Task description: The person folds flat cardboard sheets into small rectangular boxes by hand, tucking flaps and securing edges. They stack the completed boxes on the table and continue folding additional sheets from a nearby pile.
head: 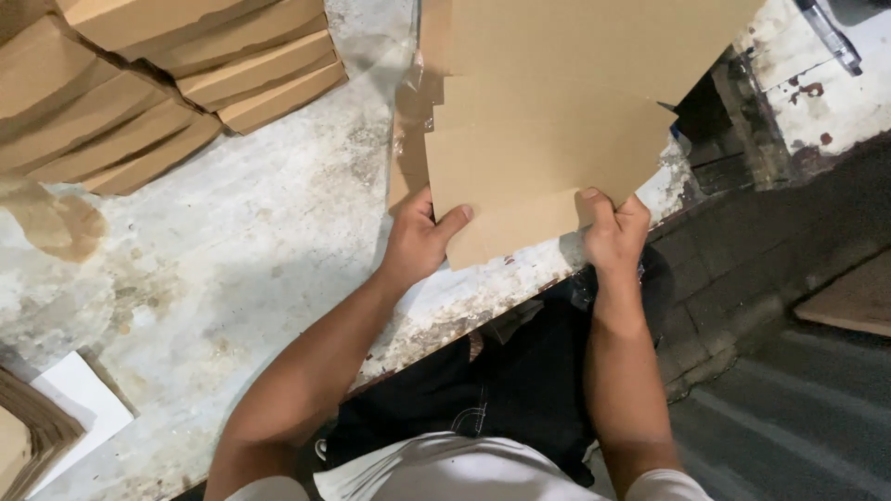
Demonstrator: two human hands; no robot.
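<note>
A flat brown cardboard box blank point(548, 139) lies on the worn white table point(269, 241), its near edge hanging just over the table's front. My left hand point(418, 237) grips the blank's near left corner, thumb on top. My right hand point(614, 232) pinches the near right flap, thumb pressed on the cardboard. Both hands hold the same sheet.
A pile of folded flat cardboard boxes point(158, 83) is stacked at the far left. More brown sheets and a white sheet point(79, 399) lie at the near left corner. Clear plastic film point(390, 56) lies beside the blank. A dark floor and ledge point(770, 269) are to the right.
</note>
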